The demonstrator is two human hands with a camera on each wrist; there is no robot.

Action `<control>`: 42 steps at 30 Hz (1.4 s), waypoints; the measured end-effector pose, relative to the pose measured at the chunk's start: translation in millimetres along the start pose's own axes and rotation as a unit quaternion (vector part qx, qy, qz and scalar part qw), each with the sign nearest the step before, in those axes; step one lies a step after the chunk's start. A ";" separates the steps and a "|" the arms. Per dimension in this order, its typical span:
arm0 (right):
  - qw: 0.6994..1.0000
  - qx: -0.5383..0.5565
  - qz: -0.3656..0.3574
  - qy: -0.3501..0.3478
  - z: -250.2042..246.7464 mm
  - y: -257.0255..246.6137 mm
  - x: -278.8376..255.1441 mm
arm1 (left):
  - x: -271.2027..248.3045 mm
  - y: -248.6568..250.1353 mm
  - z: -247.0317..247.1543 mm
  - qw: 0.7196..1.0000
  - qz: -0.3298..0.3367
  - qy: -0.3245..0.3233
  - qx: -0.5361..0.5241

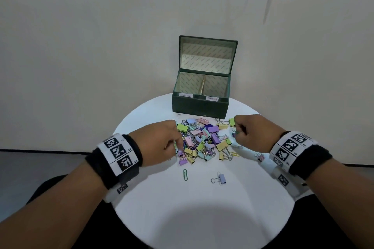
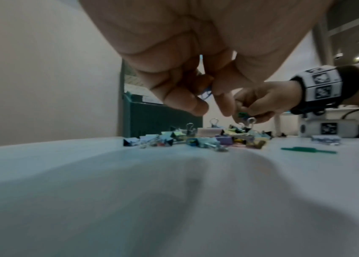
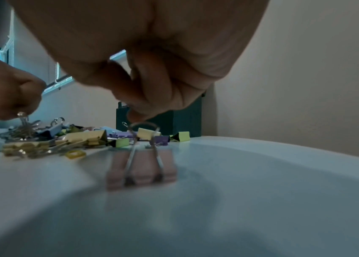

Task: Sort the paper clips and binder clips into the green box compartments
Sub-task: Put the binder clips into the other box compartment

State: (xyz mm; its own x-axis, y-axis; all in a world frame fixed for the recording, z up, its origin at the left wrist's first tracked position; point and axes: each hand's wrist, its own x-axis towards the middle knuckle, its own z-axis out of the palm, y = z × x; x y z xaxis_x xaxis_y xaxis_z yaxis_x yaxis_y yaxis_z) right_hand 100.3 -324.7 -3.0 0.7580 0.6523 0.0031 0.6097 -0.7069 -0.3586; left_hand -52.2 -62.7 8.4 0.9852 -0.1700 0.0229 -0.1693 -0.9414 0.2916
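Both hands sit low over the pile of clips. Left hand has its fingers curled down at the pile's left edge; the left wrist view shows a thin blue wire piece, apparently a blue paper clip, pinched between thumb and fingers. Right hand is curled at the pile's right edge, and the head view shows small green and purple clips caught at its fingertips; their exact kind is too small to tell.

From largest to smallest: the round white table carries everything. At its far edge stands the green box, lid upright and open, with 2 compartments split by a central divider and a small white label on the front rim of each; the writing is not legible. What lies inside the compartments cannot be made out.

Just in front of the box, between the 2 hands, lies the pile of binder clips and paper clips in pastel yellow, green, pink, purple and blue.

Apart from the pile, nearer the person, lie a lavender binder clip and a green paper clip. A pink binder clip rests alone just beside the right wrist, lying close in front of the right wrist camera with its wire handles pointing toward the pile. A yellow paper clip lies at the pile's right edge.
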 end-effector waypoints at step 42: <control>0.999 -0.029 -0.037 -0.013 8.2 19.2 8.5 | 154.2 29.6 -65.1 0.944 -0.159 0.084 -0.278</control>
State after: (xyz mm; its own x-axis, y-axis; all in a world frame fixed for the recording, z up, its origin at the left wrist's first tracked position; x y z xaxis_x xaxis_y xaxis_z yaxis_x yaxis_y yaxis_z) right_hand 116.5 -330.5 -17.5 0.7040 0.7102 0.0025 0.6772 -0.6701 -0.3039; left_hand 96.5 -97.9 82.8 0.9821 0.1879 -0.0117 0.1299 -0.6311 0.7648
